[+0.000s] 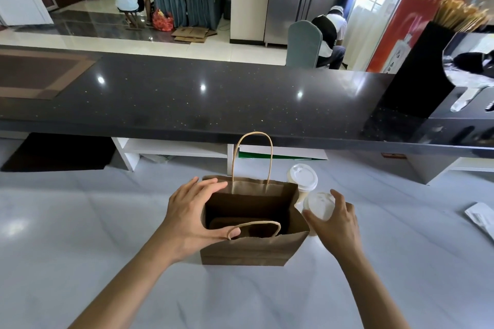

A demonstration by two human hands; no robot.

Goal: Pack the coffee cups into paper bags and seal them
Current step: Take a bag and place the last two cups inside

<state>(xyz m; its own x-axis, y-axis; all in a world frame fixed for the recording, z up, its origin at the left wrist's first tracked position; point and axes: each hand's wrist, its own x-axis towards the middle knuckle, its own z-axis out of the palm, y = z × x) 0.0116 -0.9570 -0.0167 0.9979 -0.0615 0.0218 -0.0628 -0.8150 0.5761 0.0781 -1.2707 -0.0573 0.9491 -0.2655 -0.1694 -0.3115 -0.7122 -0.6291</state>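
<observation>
A brown paper bag (248, 248) with twisted paper handles stands open on the white counter (107, 235). My left hand (192, 211) holds its left rim, fingers on the far edge and thumb on the near edge by the handle. Inside the bag lies a dark cardboard insert (240, 224). Two white-lidded coffee cups stand right of the bag. My right hand (336, 219) curls around the nearer cup (319, 205). The farther cup (303, 176) stands free beside the bag's far right corner.
A raised black stone ledge (200, 99) runs across behind the white counter. A black organiser with wooden stirrers (427, 69) sits at the ledge's right end. A white wrapped item (481, 218) lies at the far right. People sit beyond the ledge.
</observation>
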